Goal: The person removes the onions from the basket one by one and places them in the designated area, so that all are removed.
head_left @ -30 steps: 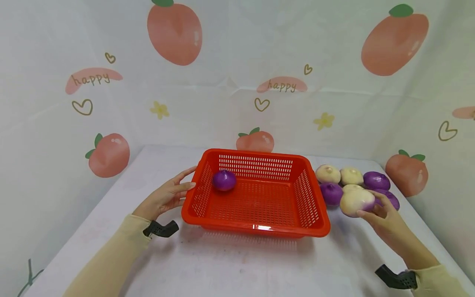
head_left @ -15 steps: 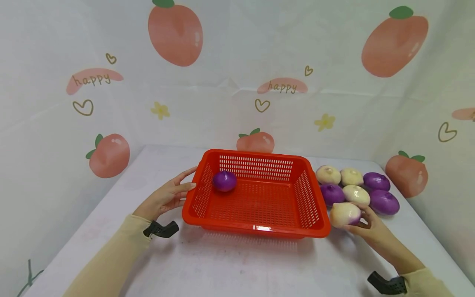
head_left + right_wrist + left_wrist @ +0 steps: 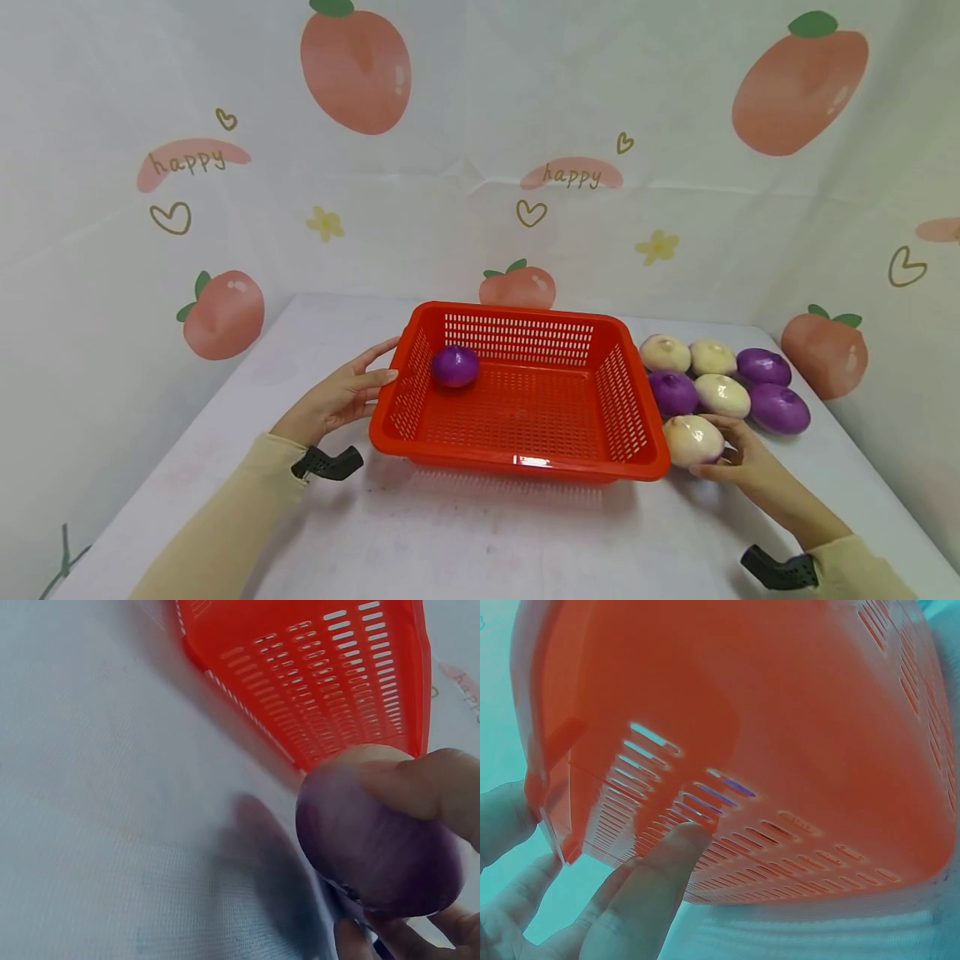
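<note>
My left hand (image 3: pixel 333 400) holds the left rim of a red slotted plastic basket (image 3: pixel 517 461), a thumb over the rim. The left wrist view shows a fingertip against the basket's outer wall (image 3: pixel 780 712). In the head view, a purple onion (image 3: pixel 455 367) lies inside, near the left wall. Beside the basket's front right corner, my right hand (image 3: pixel 742 458) pinches a cream onion with a purple base (image 3: pixel 692 440). Up close in the right wrist view, the thumb presses one side of this onion (image 3: pixel 375 840) and fingers reach under it.
Several purple and cream onions sit grouped on the white table (image 3: pixel 450 542) right of the basket, among them a cream onion (image 3: pixel 722 395) and a purple onion (image 3: pixel 780 408). A printed cloth backdrop (image 3: pixel 450 208) rises behind and along both sides.
My right hand has carried the cream-and-purple onion left and toward me, from in front of the group to the basket's front right corner. The left hand and basket have stayed put.
</note>
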`<state>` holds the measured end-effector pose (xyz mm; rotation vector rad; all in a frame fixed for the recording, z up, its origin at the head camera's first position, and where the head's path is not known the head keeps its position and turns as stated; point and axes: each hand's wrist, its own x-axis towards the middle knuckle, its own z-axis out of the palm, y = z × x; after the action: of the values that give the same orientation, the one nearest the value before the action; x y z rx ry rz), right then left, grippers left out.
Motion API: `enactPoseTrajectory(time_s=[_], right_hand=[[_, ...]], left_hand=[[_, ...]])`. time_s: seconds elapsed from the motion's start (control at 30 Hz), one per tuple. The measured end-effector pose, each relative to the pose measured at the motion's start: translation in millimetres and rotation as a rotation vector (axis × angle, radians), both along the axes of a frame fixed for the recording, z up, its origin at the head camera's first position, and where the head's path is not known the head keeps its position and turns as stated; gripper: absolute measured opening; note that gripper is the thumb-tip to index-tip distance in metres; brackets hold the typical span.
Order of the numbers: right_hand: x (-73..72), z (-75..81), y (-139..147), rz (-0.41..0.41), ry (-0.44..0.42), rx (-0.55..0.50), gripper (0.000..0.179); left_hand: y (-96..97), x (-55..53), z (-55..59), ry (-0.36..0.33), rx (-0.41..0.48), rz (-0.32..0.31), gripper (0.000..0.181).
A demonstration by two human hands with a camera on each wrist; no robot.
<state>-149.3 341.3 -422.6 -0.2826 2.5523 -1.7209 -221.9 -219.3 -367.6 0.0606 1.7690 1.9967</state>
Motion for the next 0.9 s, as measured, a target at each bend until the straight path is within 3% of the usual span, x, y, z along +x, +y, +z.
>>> enactPoseTrajectory(time_s=[0.27, 0.6, 0.9], right_hand=[[-0.6, 3.1, -2.4, 0.001, -0.062, 0.09, 0.068], [-2.4, 2.7, -0.7, -0.001, -0.073, 0.186, 0.08], [-4.2, 4.3, 0.1, -0.008, -0.145, 0.257, 0.084]], left_hand=[[0.3, -0.5, -0.6, -0.024, 0.024, 0.009, 0.067], [0.0, 0.2, -0.4, -0.027, 0.044, 0.01, 0.067], [0.3, -0.4, 0.5, -0.025, 0.023, 0.01, 0.068]])
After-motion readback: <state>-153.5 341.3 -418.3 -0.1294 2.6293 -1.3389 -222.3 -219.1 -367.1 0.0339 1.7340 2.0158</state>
